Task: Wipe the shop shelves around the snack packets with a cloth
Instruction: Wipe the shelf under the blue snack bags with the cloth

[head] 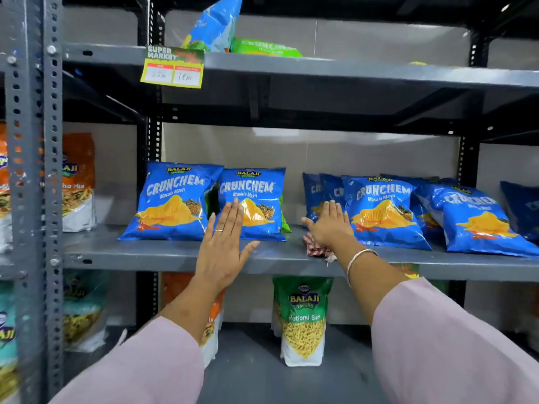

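Observation:
A grey metal middle shelf (pixel 163 252) carries blue Crunchem snack packets. My left hand (pixel 224 246) is flat and spread, its fingers resting against the front of the second blue packet (pixel 256 196). My right hand (pixel 329 225) presses a red-and-white checked cloth (pixel 316 248) down on the bare shelf gap between that packet and a blue packet (pixel 382 211) on the right. The cloth shows only partly under the palm. Another blue packet (pixel 172 199) stands at the left of the row.
Several more blue packets (pixel 478 220) lean at the far right. A green Ratlami Sev bag (pixel 303 319) stands on the lower shelf. The upper shelf (pixel 320 68) holds a blue and a green packet, with a yellow price tag (pixel 172 68). A perforated upright post (pixel 38 170) is at left.

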Demonstrator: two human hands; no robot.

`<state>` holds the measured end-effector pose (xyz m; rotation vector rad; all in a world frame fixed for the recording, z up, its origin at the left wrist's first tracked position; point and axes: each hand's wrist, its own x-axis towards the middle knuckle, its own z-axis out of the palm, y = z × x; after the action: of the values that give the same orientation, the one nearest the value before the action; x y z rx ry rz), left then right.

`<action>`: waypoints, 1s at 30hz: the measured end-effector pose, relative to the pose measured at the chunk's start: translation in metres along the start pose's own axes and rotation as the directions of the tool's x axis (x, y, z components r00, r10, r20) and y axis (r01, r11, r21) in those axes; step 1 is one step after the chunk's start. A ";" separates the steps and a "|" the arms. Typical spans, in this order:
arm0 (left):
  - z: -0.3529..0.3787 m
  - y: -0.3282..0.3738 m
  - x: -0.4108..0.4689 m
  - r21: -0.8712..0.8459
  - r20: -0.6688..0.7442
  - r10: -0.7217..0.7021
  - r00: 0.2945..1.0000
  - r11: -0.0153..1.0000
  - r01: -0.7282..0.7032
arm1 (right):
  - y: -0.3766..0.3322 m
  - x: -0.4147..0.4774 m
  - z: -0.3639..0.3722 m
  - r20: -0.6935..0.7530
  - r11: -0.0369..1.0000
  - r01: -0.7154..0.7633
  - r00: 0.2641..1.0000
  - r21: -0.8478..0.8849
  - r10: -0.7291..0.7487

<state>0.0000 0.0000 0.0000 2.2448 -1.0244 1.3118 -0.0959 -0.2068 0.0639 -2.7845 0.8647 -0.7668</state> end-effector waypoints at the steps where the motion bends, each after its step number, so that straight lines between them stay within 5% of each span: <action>1: 0.004 0.000 -0.005 0.013 0.005 0.002 1.000 1.000 -0.002 | 0.001 0.001 0.004 0.046 0.999 -0.033 0.998 0.006 0.033; 6: 0.011 -0.001 -0.015 0.071 0.104 -0.030 0.994 0.997 0.023 | 0.002 0.005 0.016 0.227 0.994 -0.101 0.968 -0.027 0.105; 10: 0.011 -0.004 -0.012 0.056 0.254 -0.083 0.964 0.996 0.071 | -0.001 0.012 0.013 0.223 0.989 -0.122 0.965 -0.080 0.137; 17: 0.014 -0.002 -0.013 0.049 0.208 -0.123 0.970 0.992 0.115 | 0.021 0.079 0.063 0.343 0.972 -0.067 0.928 -0.224 0.143; 30: 0.013 -0.001 -0.014 0.075 0.177 -0.136 0.975 0.989 0.124 | -0.008 -0.002 0.010 0.093 0.984 -0.162 0.981 -0.069 0.168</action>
<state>0.0036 -0.0013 -0.0187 2.4714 -0.8876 1.1161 -0.0882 -0.1998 0.0561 -2.7319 1.1004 -0.5809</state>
